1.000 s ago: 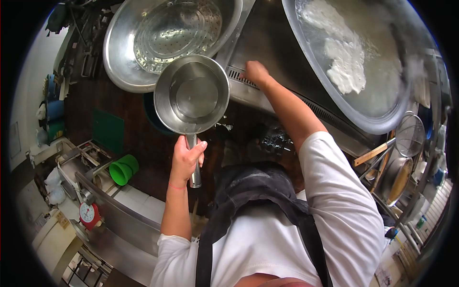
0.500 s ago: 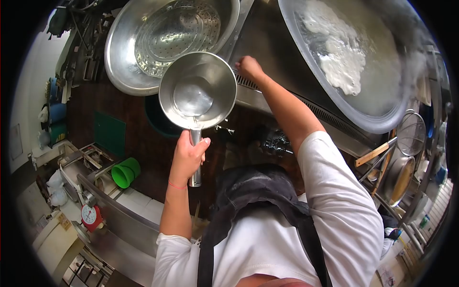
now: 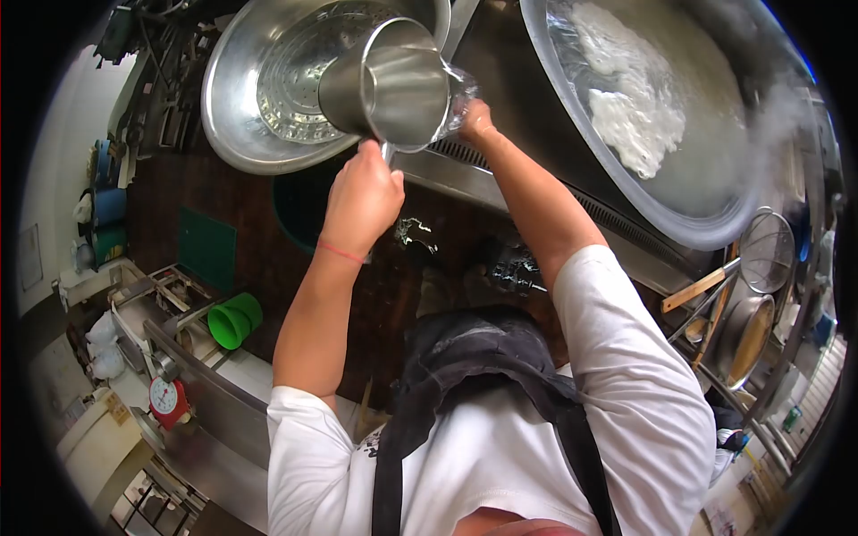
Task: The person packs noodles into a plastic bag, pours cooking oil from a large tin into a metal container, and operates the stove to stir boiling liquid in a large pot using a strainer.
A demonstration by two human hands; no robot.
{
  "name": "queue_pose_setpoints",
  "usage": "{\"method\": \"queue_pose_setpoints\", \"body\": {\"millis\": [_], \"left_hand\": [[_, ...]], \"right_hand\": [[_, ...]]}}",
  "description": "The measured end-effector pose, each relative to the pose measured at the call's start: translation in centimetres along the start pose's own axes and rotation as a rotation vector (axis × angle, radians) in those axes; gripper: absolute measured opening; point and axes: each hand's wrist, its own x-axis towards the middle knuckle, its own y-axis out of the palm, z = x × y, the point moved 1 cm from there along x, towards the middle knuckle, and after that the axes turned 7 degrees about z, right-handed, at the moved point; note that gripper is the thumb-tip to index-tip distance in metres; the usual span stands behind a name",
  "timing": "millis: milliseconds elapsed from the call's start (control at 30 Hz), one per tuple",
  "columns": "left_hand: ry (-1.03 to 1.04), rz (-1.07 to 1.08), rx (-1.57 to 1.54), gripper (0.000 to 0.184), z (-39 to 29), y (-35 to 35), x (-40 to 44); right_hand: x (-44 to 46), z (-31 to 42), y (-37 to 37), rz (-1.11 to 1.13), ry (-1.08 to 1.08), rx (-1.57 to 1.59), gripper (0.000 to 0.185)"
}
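Observation:
My left hand (image 3: 362,192) is wrapped round the handle of a steel water dipper (image 3: 407,89). The dipper is tipped to the right, and clear water (image 3: 460,96) spills over its rim. That water runs onto my right hand (image 3: 476,119), whose fingers look curled beside the stove's front edge. The splash partly covers those fingers, so anything inside them is hidden. Behind the dipper sits a wide steel basin (image 3: 234,134) with a perforated inner surface.
To the right, a large steaming pot (image 3: 706,234) holds cloudy liquid with a white mass (image 3: 635,125) floating in it. A wire strainer (image 3: 767,250) hangs beside it. Below left are a green bucket (image 3: 234,322) and a red scale (image 3: 168,400). The dark floor (image 3: 295,259) looks wet.
My left hand has raised the dipper forward and turned it from upright to tilted right. Water now pours over my right hand, which has shifted slightly right.

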Motion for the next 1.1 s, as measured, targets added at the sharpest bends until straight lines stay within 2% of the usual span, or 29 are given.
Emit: {"method": "queue_pose_setpoints", "body": {"millis": [67, 133, 200, 300, 333, 400, 467, 500, 533, 600, 633, 667, 700, 733, 767, 800, 833, 867, 900, 933, 967, 1000, 1100], "left_hand": [[0.037, -0.029, 0.103, 0.02, -0.2, 0.3, 1.1], [0.109, -0.084, 0.239, 0.011, -0.4, 0.9, 2.0], [0.07, -0.073, 0.276, 0.012, -0.8, 1.2, 2.9], [0.117, -0.128, 0.387, 0.011, -1.3, 1.6, 3.9], [0.128, -0.143, 0.424, 0.011, -1.5, 1.6, 4.2], [0.128, -0.168, 0.439, 0.015, -0.7, 1.7, 4.8], [0.138, -0.211, 0.265, 0.019, 1.1, 0.7, 4.5], [0.141, -0.232, 0.176, 0.021, 2.4, 0.0, 4.2], [0.108, -0.203, 0.107, 0.029, 4.4, -0.7, 3.4], [-0.094, -0.252, 0.012, 0.028, 9.1, -1.7, 1.2], [-0.125, -0.314, -0.09, 0.03, 11.5, -2.2, -0.7], [-0.336, -0.292, -0.195, 0.033, 11.8, -3.9, -2.7], [-0.334, -0.406, -0.286, 0.036, 13.8, -4.0, -4.6], [-0.355, -0.509, -0.277, 0.037, 17.2, -3.1, -6.5], [-0.459, -0.52, -0.324, 0.037, 21.2, -1.8, -8.6], [-0.574, -0.507, -0.523, 0.038, 21.4, -2.1, -10.2], [-0.61, -0.527, -0.549, 0.036, 23.7, -1.2, -11.6], [-0.681, -0.492, -0.524, 0.037, 25.0, -0.5, -12.8], [-0.748, -0.454, -0.498, 0.037, 26.3, 0.2, -13.5], [-0.751, -0.398, -0.439, 0.038, 29.2, 2.1, -14.0], [-0.753, -0.339, -0.378, 0.039, 32.8, 4.5, -14.8], [-0.75, -0.284, -0.317, 0.04, 35.1, 6.4, -15.2], [-0.708, -0.098, -0.276, 0.042, 34.4, 8.7, -12.5]], "right_hand": [[-1.6, 1.9, -1.6, -0.011, -0.09, -0.352, 0.028], [-0.7, 1.2, -1.1, 0.128, -0.112, -0.578, 0.027], [-0.1, 0.3, 0.1, 0.127, -0.02, -0.532, 0.023], [2.9, -1.5, 1.6, 0.064, -0.303, -0.821, 0.022], [2.4, -1.6, 0.9, 0.074, -0.199, -0.579, 0.023], [-3.9, 3.0, -3.6, 0.095, 0.007, -0.096, 0.03], [-6.0, -2.8, -3.1, -0.273, -0.437, -0.326, 0.04], [-8.5, -4.0, -4.7, -0.341, -0.498, -0.351, 0.04], [-12.2, -5.2, -6.5, -0.371, -0.422, -0.356, 0.039], [-19.4, -9.2, -9.8, -0.433, -0.246, -0.433, 0.039], [-22.8, -12.7, -11.2, -0.422, -0.082, -0.481, 0.039], [-25.6, -18.1, -11.9, -0.421, 0.113, -0.461, 0.04], [-28.7, -22.8, -13.2, -0.149, 0.322, -0.724, 0.044], [-32.1, -24.2, -12.8, -0.364, 0.291, -0.684, 0.045], [-34.3, -24.5, -12.6, -0.578, 0.259, -0.64, 0.045], [-34.1, -23.7, -11.7, -0.612, 0.181, -0.733, 0.045], [-33.4, -22.3, -9.9, -0.643, 0.103, -0.825, 0.046], [-31.1, -20.3, -8.0, -0.521, 0.207, -0.878, 0.049], [-28.5, -18.6, -5.3, -0.587, 0.087, -0.908, 0.051], [-26.0, -14.4, -3.5, -0.397, 0.174, -0.803, 0.052], [-24.1, -8.7, -1.9, -0.509, 0.066, -0.674, 0.056], [-22.1, -5.9, 0.4, -0.46, 0.023, -0.558, 0.063], [-16.9, 5.4, 5.6, -0.35, -0.114, -0.551, 0.072]]}}
